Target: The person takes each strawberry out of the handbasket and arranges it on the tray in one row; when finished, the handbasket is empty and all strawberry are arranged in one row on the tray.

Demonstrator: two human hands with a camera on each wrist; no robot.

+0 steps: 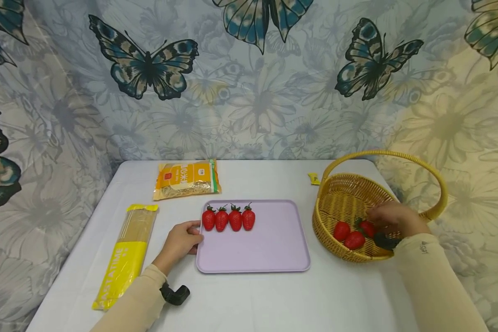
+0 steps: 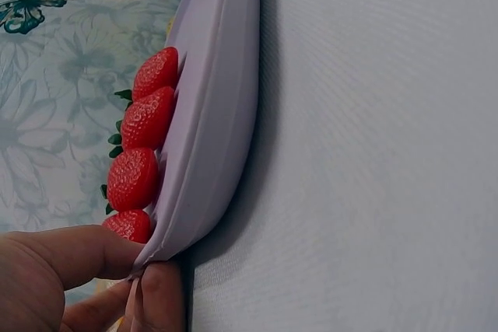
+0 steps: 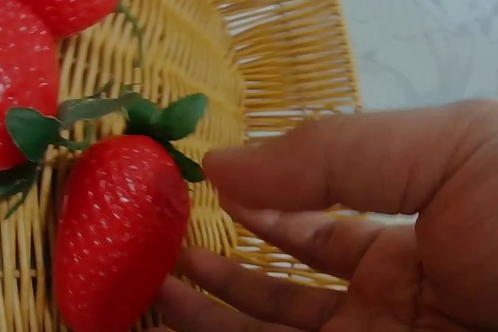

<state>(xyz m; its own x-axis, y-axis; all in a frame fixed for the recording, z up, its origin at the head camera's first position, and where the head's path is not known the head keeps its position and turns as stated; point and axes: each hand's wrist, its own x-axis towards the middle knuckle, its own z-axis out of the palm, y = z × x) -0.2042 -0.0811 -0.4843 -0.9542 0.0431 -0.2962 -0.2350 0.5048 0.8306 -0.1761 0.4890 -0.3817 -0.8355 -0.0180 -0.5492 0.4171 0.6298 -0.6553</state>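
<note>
A lilac tray (image 1: 253, 253) carries a row of several red strawberries (image 1: 235, 218) along its upper left part. My left hand (image 1: 180, 243) pinches the tray's left edge; in the left wrist view the thumb and fingers of that hand (image 2: 85, 281) hold the rim (image 2: 226, 114). Inside the wicker basket (image 1: 336, 193) lie more strawberries (image 1: 354, 240). My right hand (image 1: 394, 218) is in the basket, and in the right wrist view its thumb and fingers (image 3: 327, 215) are spread beside one strawberry (image 3: 123, 231), fingertips at its side, not closed round it.
A yellow pasta packet (image 1: 126, 263) lies left of the tray, near my left forearm. Behind the tray is an orange grain bag (image 1: 186, 179). A small yellow packet (image 1: 313, 179) lies by the basket, whose handle (image 1: 382, 153) arches above it. Butterfly-patterned cloth (image 1: 261, 106) hangs behind.
</note>
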